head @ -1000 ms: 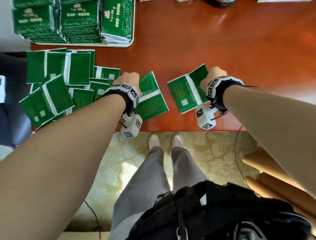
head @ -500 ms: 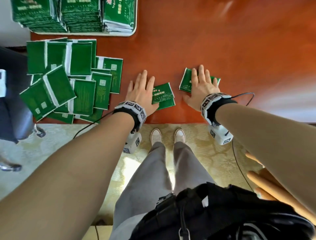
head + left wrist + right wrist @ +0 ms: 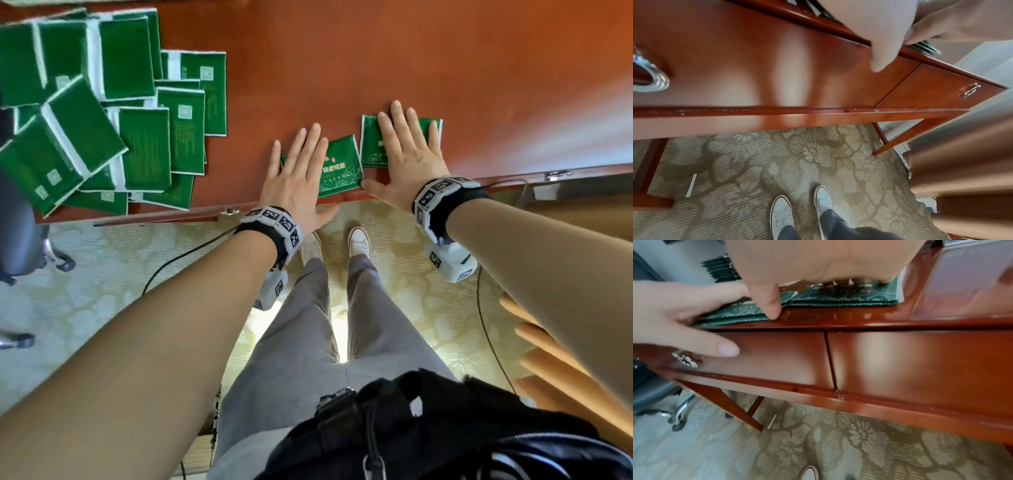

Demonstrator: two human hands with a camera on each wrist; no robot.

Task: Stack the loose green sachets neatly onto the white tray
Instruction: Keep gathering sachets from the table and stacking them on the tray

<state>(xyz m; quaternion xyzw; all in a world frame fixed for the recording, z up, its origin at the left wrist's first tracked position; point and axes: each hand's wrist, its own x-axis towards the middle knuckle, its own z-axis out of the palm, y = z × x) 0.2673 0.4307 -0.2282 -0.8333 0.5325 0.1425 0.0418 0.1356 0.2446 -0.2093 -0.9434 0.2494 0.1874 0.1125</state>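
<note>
Two green sachets lie side by side at the front edge of the red-brown table (image 3: 411, 61). My left hand (image 3: 294, 171) lies flat with straight fingers on the left sachet (image 3: 342, 168). My right hand (image 3: 407, 150) presses flat on the right sachet (image 3: 368, 144). From the right wrist view, both sachets (image 3: 838, 296) show under the palms, and the left hand (image 3: 674, 313) reaches in from the left. A loose heap of green sachets (image 3: 102, 116) covers the table's left end. The white tray is out of view.
The table's front edge (image 3: 342, 200) runs just under my wrists, with drawer fronts and metal handles (image 3: 970, 91) below it. A chair base (image 3: 30, 240) stands at the left on the patterned carpet. Wooden rails (image 3: 548, 359) sit at the lower right.
A second ago both hands held sachets with curled fingers. They then laid them down and flattened on them. Since then the hands and sachets have slid closer together, toward the front edge.
</note>
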